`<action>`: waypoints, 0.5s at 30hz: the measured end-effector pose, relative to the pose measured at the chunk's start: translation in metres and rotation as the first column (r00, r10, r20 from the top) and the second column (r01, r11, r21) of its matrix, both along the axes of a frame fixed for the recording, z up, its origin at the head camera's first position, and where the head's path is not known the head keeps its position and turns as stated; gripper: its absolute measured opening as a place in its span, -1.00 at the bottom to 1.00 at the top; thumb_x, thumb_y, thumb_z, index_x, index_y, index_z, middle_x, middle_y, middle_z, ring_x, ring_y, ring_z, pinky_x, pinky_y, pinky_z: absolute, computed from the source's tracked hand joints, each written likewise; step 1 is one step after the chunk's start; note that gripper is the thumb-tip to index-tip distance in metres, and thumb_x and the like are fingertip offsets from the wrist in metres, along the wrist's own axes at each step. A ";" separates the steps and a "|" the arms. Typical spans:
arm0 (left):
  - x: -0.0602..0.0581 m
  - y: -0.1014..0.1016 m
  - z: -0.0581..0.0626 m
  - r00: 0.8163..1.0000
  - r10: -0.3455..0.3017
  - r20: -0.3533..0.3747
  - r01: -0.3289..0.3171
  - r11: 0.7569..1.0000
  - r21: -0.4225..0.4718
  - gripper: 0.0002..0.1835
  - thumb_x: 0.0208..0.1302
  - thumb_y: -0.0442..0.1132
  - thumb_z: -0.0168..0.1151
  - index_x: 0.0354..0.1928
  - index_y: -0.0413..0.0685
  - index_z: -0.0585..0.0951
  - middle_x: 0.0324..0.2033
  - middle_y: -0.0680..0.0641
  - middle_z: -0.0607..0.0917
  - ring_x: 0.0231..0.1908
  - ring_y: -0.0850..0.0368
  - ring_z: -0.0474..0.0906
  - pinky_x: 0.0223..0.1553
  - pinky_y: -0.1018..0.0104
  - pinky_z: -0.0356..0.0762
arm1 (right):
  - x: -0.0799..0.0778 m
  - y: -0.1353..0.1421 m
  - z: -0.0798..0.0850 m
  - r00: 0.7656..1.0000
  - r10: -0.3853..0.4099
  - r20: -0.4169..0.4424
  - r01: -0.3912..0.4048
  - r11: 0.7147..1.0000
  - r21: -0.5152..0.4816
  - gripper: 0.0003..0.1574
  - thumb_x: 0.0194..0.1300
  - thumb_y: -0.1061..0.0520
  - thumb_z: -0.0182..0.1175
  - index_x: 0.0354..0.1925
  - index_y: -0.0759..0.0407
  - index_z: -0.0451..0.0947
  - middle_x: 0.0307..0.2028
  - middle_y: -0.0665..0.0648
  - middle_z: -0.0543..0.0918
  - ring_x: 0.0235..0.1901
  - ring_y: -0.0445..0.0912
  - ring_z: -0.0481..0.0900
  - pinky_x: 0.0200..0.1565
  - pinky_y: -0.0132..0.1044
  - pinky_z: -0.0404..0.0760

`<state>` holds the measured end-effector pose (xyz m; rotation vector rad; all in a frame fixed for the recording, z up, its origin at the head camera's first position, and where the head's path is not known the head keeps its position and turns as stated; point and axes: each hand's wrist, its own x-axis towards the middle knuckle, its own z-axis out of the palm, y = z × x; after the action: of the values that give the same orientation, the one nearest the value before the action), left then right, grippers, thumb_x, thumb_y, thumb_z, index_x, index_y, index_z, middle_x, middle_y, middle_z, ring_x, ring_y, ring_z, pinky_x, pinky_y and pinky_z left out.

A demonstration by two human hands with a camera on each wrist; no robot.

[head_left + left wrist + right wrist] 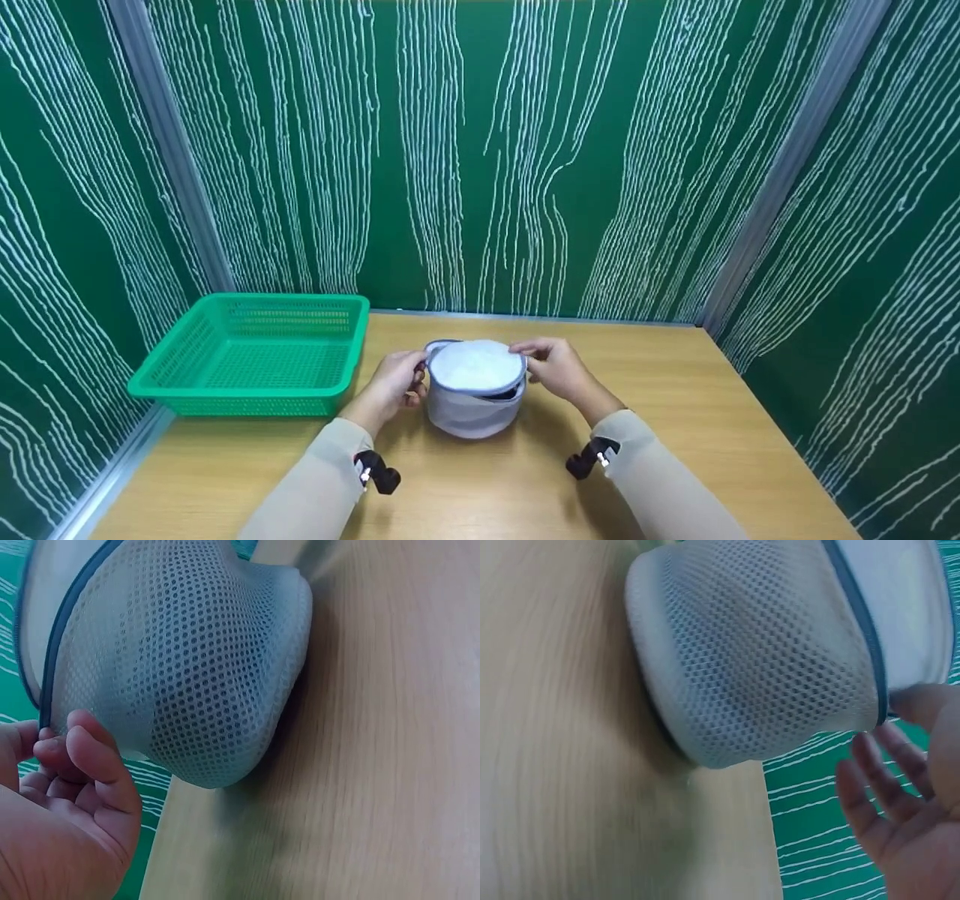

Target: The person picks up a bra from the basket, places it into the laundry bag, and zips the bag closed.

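Fingers of the left hand [396,381] pinch the dark-trimmed rim of a pale mesh bag [474,420], while those of the right hand [555,369] grip its opposite edge, the lower ones spread loosely apart. Standing on the desk [675,450] between both hands, its lid [478,364] tilted over a dark gap at the front, the bag looks light, soft and apt to crumple, best held by its firmer rim; a green basket [240,391] sits to the left.

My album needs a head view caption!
Left fingers and right fingers touch a pale round bag near a green basket.
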<state>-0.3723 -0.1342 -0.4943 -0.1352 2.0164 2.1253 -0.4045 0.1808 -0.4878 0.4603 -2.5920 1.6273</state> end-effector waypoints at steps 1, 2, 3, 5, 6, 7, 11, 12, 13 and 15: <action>0.000 0.000 0.000 1.000 -0.008 0.006 0.008 1.000 -0.014 -0.66 0.75 -0.06 0.13 -0.31 -0.01 0.51 -0.55 0.09 0.46 -0.57 0.18 0.51 -0.60 0.44 0.42 | 0.001 0.000 -0.001 0.999 0.003 0.038 -0.003 1.000 -0.004 -0.66 0.58 0.41 0.20 0.08 0.28 0.88 0.20 0.37 0.85 -0.14 -0.08 0.80 -0.14 -0.15 0.91; 0.001 -0.001 -0.001 1.000 -0.016 0.011 0.016 1.000 -0.026 -0.65 0.76 -0.02 0.15 -0.30 0.01 0.52 -0.53 0.08 0.47 -0.56 0.17 0.51 -0.59 0.44 0.43 | 0.002 -0.001 -0.001 0.998 0.003 0.069 -0.002 1.000 -0.014 -0.61 0.59 0.41 0.15 0.11 0.29 0.87 0.20 0.37 0.84 -0.15 -0.07 0.80 -0.14 -0.13 0.92; 0.002 -0.001 -0.001 1.000 -0.023 0.015 0.024 0.999 -0.039 -0.63 0.76 0.02 0.17 -0.29 0.01 0.53 -0.51 0.07 0.48 -0.54 0.16 0.51 -0.58 0.43 0.44 | 0.002 -0.002 -0.001 0.996 0.010 0.089 -0.008 1.000 -0.029 -0.60 0.61 0.39 0.11 0.13 0.32 0.86 0.21 0.38 0.83 -0.14 -0.07 0.80 -0.14 -0.15 0.91; 0.002 -0.002 -0.001 0.999 -0.039 0.026 0.040 0.998 -0.053 -0.64 0.73 0.08 0.23 -0.24 0.01 0.58 -0.46 0.05 0.51 -0.50 0.14 0.52 -0.55 0.43 0.45 | 0.003 -0.004 -0.002 0.994 0.012 0.106 -0.007 0.999 -0.050 -0.61 0.63 0.34 0.10 0.15 0.37 0.83 0.18 0.39 0.84 -0.14 -0.06 0.81 -0.15 -0.18 0.90; 0.003 -0.002 -0.001 0.999 -0.044 0.029 0.045 0.997 -0.060 -0.64 0.71 0.10 0.27 -0.20 0.00 0.60 -0.43 0.04 0.52 -0.47 0.13 0.52 -0.54 0.43 0.45 | 0.002 -0.006 -0.002 0.995 0.004 0.103 0.001 0.999 -0.046 -0.63 0.64 0.30 0.15 0.15 0.36 0.84 0.14 0.37 0.85 -0.15 -0.07 0.81 -0.15 -0.21 0.88; 0.003 -0.002 0.000 0.998 -0.048 0.031 0.050 0.997 -0.065 -0.65 0.69 0.11 0.31 -0.16 0.00 0.63 -0.41 0.03 0.52 -0.46 0.12 0.51 -0.54 0.43 0.45 | 0.003 -0.007 -0.002 0.996 -0.004 0.087 0.007 0.999 -0.033 -0.66 0.63 0.28 0.19 0.14 0.36 0.84 0.10 0.35 0.87 -0.16 -0.08 0.80 -0.16 -0.24 0.86; 0.004 -0.001 0.003 0.999 -0.042 0.033 0.046 0.992 -0.118 -0.67 0.61 0.07 0.42 -0.01 -0.07 0.69 -0.34 -0.02 0.57 -0.41 0.06 0.52 -0.52 0.42 0.48 | 0.001 -0.012 -0.003 0.998 -0.058 0.008 0.057 0.996 0.072 -0.77 0.53 0.23 0.39 0.04 0.25 0.90 -0.03 0.23 0.92 -0.17 -0.15 0.74 -0.18 -0.37 0.75; 0.004 0.000 0.004 0.999 -0.026 0.032 0.031 0.989 -0.147 -0.66 0.60 0.05 0.43 0.02 -0.09 0.70 -0.30 -0.04 0.59 -0.39 0.05 0.54 -0.50 0.40 0.49 | 0.001 -0.014 -0.003 0.998 -0.067 -0.002 0.067 0.994 0.087 -0.78 0.51 0.22 0.41 0.02 0.23 0.91 -0.04 0.21 0.92 -0.16 -0.15 0.73 -0.18 -0.38 0.74; 0.004 0.001 0.005 1.000 -0.003 0.021 0.007 0.983 -0.183 -0.65 0.59 0.03 0.44 0.07 -0.11 0.71 -0.25 -0.07 0.62 -0.37 0.04 0.55 -0.48 0.38 0.51 | 0.000 -0.015 -0.002 0.997 -0.072 -0.007 0.073 0.993 0.094 -0.79 0.50 0.23 0.41 0.01 0.22 0.91 -0.04 0.21 0.93 -0.15 -0.15 0.73 -0.18 -0.38 0.73; 0.003 0.004 0.008 0.998 0.058 -0.008 -0.058 0.965 -0.255 -0.61 0.56 -0.01 0.46 0.19 -0.12 0.68 -0.10 -0.12 0.66 -0.30 0.02 0.57 -0.40 0.34 0.55 | 0.000 -0.017 0.000 0.997 -0.079 0.007 0.078 0.993 0.094 -0.78 0.49 0.24 0.42 0.01 0.20 0.92 -0.03 0.21 0.93 -0.14 -0.13 0.75 -0.18 -0.36 0.73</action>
<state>-0.3698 -0.1306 -0.4862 -0.2354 2.3065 1.8870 -0.4047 0.1640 -0.4880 0.3496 -2.6669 1.4941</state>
